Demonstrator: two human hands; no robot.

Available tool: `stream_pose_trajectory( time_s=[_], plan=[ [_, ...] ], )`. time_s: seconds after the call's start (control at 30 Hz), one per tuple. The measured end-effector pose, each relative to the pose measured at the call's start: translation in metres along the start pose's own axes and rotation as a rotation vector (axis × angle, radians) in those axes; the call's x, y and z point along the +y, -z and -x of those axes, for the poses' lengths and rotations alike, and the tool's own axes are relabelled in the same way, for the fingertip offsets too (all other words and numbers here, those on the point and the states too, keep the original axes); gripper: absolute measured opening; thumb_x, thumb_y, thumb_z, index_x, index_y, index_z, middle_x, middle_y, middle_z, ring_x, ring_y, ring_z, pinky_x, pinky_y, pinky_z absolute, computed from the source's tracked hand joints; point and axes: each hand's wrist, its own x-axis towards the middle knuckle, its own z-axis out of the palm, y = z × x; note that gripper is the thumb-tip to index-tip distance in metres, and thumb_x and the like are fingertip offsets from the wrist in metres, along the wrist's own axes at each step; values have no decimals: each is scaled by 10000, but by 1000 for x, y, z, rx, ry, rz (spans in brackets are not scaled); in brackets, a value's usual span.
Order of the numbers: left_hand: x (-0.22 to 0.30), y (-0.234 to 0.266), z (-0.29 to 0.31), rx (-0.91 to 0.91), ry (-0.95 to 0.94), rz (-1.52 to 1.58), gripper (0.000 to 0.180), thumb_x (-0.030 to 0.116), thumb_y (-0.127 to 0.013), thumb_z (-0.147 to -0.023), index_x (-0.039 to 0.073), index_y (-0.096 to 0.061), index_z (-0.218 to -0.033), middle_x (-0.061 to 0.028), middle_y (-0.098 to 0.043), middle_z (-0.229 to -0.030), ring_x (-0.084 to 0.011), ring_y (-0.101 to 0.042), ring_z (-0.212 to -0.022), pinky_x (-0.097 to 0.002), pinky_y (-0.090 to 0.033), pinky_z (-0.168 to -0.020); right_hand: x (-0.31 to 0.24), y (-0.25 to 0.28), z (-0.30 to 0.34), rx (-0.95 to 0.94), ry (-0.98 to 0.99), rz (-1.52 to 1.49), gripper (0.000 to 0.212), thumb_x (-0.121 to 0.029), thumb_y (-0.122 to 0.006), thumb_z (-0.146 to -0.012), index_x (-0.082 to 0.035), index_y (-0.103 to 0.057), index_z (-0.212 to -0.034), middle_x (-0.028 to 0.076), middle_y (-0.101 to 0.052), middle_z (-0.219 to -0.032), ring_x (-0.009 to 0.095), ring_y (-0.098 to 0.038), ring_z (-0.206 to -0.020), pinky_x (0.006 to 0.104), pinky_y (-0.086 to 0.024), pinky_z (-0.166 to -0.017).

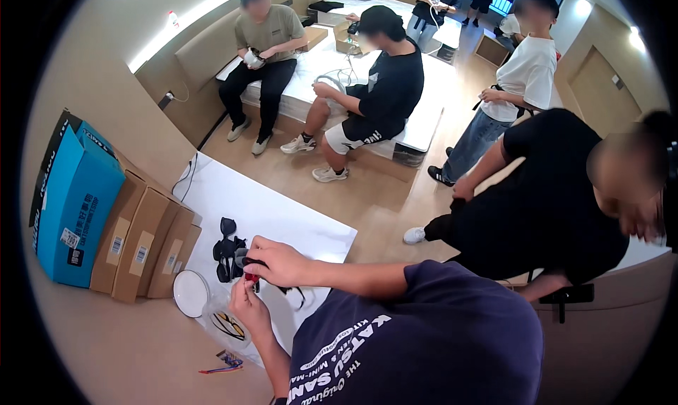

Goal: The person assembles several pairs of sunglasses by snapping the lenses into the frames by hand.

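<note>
Over the table (321, 242), a red piece (251, 278) is being pinched by the left hand (248, 310) at its fingertips, toward the right hand (277, 265) just beside, whose grip, like the piece's long axis, cannot be told.

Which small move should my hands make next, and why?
Perhaps draw the left hand and right hand slightly back from the dark glasses: the hands meet at a small red piece, and the glasses appear close beside, so a little room might help.
</note>
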Motion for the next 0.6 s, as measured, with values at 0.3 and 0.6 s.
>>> stream_pose_trajectory(
  time_s=[0.3,0.6],
  plan=[
    [-4,0,-1,5,9,-21,131,32,-537,-917,-33,-639,-966,-163,-631,-807,-302,-607,-693,-373,-470,-631,0,-4,-1,-31,-36,-89,248,-266,-617,-908,-19,-623,-931,145,-529,-964,343,-560,-910,420,-456,-793],
    [-2,1,-4,30,-16,-64,150,49,-534,-920,-24,-648,-984,-167,-630,-812,-316,-605,-701,-389,-466,-628,5,-9,-2,-36,46,-96,218,-222,-612,-915,-4,-625,-915,152,-514,-955,320,-542,-881,380,-446,-803]
  ],
)
